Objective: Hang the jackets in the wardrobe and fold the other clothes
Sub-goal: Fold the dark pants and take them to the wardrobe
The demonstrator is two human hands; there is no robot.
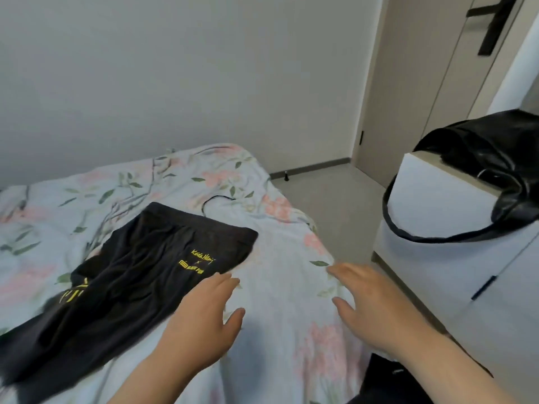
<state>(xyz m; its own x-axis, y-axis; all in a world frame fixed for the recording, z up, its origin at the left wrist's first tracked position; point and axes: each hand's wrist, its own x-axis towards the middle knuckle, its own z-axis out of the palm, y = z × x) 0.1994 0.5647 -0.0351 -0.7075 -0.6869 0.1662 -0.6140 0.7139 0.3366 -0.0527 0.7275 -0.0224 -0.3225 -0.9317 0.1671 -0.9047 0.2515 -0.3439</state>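
Head view.

Bed [277, 243]: floral sheet, set against a grey wall [175, 68]. To its right stands a white cabinet [437, 205] with a black bag [495, 158] on top. Beige wardrobe doors [408, 83] stand beyond.

Black garment [140, 263]: yellow lettering, lies flat on the bed, left of centre.

Left grip [204, 316]: fingers straight, at the garment's near edge; contact unclear.

Right grip [370, 301]: fingers spread over bare sheet, holding nothing.
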